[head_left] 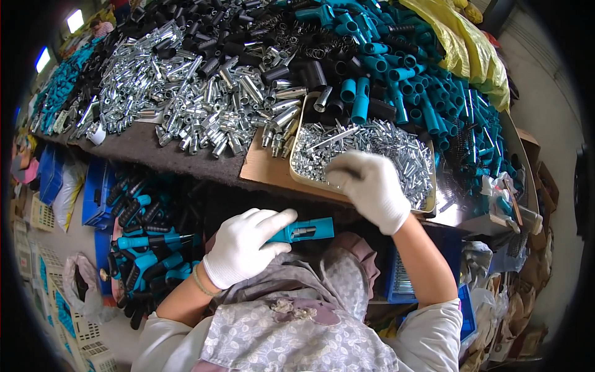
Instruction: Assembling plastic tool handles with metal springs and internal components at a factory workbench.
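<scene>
My left hand, in a white glove, is wrapped around a teal tubular housing above my lap. A slot in the housing's side shows a silver metal part within. My right hand, gloved too, hovers at the near side of a shallow cream tray. Its fingers are curled together over the small silver pins that fill the tray; whatever they pinch, if anything, is hidden. One longer metal rod lies across the pins.
Silver metal fittings are heaped left of the tray, with black sleeves behind. Teal tubes pile up at the right, beside a yellow sack. Below the bench at left stand teal-and-black tools and blue bins.
</scene>
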Motion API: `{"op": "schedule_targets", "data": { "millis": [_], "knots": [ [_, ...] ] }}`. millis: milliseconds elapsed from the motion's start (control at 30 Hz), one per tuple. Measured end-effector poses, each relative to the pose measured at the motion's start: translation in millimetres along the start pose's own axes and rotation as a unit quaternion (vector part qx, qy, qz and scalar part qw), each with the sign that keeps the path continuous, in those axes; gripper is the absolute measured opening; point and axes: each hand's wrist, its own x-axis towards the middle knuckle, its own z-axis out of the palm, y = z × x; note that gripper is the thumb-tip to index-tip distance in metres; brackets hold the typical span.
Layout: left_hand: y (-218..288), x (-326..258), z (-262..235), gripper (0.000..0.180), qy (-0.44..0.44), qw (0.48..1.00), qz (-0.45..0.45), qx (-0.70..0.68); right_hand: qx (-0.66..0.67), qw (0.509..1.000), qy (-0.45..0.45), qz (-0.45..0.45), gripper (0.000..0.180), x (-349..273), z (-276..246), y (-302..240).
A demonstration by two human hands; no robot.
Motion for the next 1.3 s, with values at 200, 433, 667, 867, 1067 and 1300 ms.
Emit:
{"op": "schedule_targets", "data": {
  "millis": [200, 433, 667, 867, 1067, 1300],
  "knots": [
    [14, 3, -3, 0.091, -0.007, 0.997, 0.008, 0.073, 0.02, 0.985, -0.164, -0.051, 0.015, -27, 30, -21],
    [6, 1, -2, 0.09, -0.005, 0.998, 0.02, 0.057, -0.129, 0.972, -0.141, -0.139, 0.026, -51, 29, -26],
    [15, -1, 2, 0.082, -0.033, 0.997, -0.069, -0.006, -0.212, 0.948, -0.144, -0.189, 0.047, -62, 31, -18],
    [16, -8, 11, 0.073, -0.058, 0.971, -0.194, -0.124, -0.116, 0.947, -0.123, -0.272, 0.039, -42, 22, -7],
    [18, -8, 11, 0.057, 0.004, 0.994, -0.102, -0.047, -0.341, 0.934, 0.051, -0.091, 0.014, 7, 10, 34],
    [14, -10, 11, 0.044, 0.017, 0.992, -0.103, -0.075, -0.244, 0.965, 0.066, -0.074, 0.009, 12, 4, 41]
  ]
}}
